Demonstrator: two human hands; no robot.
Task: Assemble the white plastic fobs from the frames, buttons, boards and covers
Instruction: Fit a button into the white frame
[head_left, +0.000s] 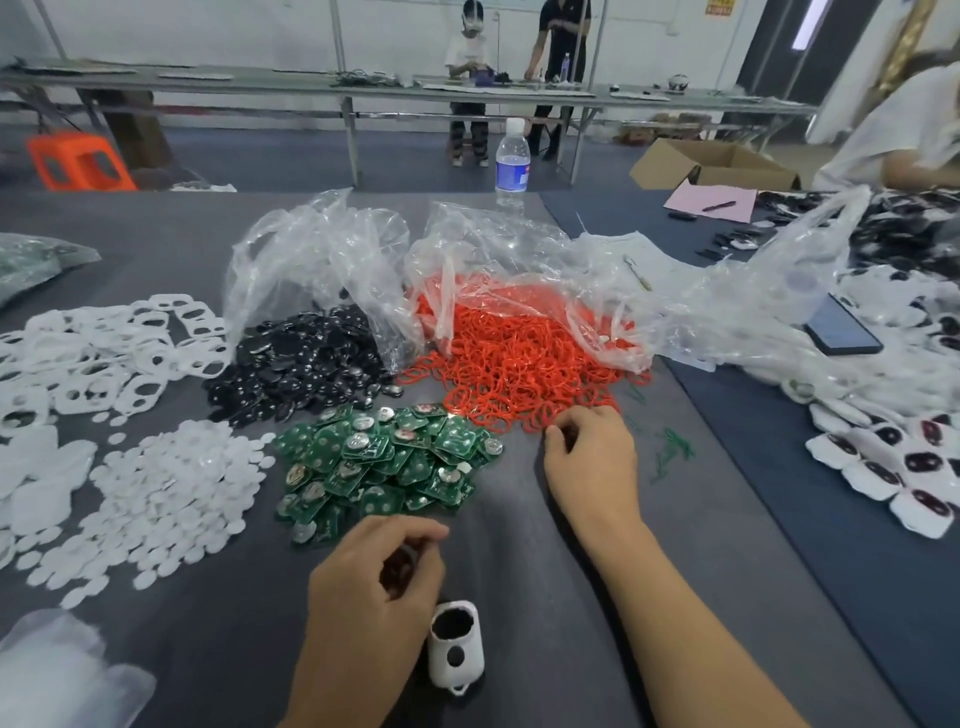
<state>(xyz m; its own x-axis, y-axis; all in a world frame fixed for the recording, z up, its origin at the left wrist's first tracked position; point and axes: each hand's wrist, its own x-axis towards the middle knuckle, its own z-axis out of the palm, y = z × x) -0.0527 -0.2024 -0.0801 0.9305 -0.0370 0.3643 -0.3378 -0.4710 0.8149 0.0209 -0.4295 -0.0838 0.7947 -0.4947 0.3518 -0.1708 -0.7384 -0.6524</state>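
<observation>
My left hand (371, 582) hovers low over the grey table with its fingers curled round a small dark, reddish part (399, 567). Just right of it lies a white fob frame (456, 649) with a black button showing in its upper opening. My right hand (589, 460) reaches to the near edge of the red ring pile (519, 358), thumb and fingertips pinching at a ring there. Ahead lie green circuit boards (384, 462), black buttons (301, 369), white round covers (171, 493) and white frames (104, 353).
Crumpled clear plastic bags (322, 260) stand behind the piles, with a water bottle (512, 161) further back. A phone (841, 327) and finished white fobs (893, 467) lie at the right. Another person's arm is at the far right, and two people stand at a back table.
</observation>
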